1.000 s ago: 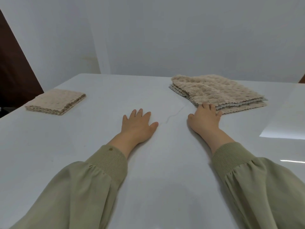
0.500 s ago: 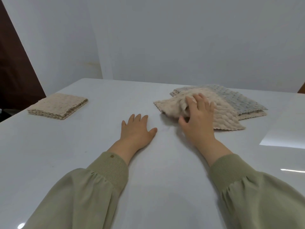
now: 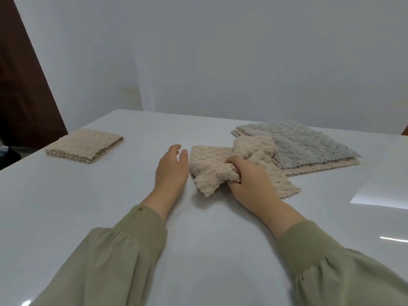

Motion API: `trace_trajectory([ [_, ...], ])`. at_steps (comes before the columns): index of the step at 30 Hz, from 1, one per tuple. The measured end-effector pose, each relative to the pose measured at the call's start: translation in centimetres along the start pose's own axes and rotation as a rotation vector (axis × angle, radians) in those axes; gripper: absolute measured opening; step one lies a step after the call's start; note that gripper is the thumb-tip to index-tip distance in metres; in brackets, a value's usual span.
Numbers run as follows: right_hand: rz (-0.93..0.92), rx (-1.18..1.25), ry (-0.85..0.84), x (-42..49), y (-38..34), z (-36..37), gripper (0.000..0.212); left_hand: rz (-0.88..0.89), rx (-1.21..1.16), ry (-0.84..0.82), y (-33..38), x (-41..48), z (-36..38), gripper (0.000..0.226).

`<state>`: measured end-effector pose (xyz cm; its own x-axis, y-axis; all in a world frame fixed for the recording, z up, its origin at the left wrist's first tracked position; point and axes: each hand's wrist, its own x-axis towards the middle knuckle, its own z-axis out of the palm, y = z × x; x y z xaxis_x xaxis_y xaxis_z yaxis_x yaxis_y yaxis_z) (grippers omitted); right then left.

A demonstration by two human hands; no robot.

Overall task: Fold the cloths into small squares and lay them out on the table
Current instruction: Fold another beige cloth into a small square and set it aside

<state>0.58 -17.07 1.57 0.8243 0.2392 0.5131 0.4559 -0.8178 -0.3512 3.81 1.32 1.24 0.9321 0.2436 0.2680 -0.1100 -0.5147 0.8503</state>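
Note:
A beige textured cloth (image 3: 212, 166) lies bunched in the middle of the white table (image 3: 88, 206). My right hand (image 3: 249, 184) grips its crumpled middle, fingers curled into the fabric. My left hand (image 3: 173, 171) hovers just left of the cloth's edge, fingers relaxed and empty. Behind the right hand sits the remaining pile: a grey cloth (image 3: 304, 146) on top of another beige cloth (image 3: 320, 170). A folded beige square (image 3: 85, 145) rests at the far left of the table.
The table's left edge runs near the folded square, with a dark brown door (image 3: 22, 85) beyond it. A white wall rises behind the table. Bright window reflections show on the right side of the tabletop.
My right hand has pulled the top beige cloth off the pile toward the table's middle and now clutches it. My left hand has lifted off the table and moved toward the cloth.

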Motion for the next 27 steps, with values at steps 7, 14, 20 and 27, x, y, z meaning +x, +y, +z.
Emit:
trace_trajectory([
  [7, 0.348, -0.294, -0.285, 0.3, 3.0, 0.5, 0.07, 0.1, -0.075, -0.023, 0.7, -1.0, -0.2, 0.041],
  [14, 0.12, -0.241, -0.243, -0.1, 1.6, 1.0, 0.047, 0.23, 0.115, -0.212, 1.2, -1.1, 0.1, 0.046],
  [20, 0.085, 0.218, -0.327, -1.2, -0.8, -0.2, 0.065, 0.219, 0.354, -0.569, 0.1, -0.5, -0.9, 0.058],
  [27, 0.089, 0.276, -0.407, -1.7, -0.2, -0.9, 0.078, 0.313, 0.468, -0.537, 0.4, -0.6, -1.1, 0.054],
])
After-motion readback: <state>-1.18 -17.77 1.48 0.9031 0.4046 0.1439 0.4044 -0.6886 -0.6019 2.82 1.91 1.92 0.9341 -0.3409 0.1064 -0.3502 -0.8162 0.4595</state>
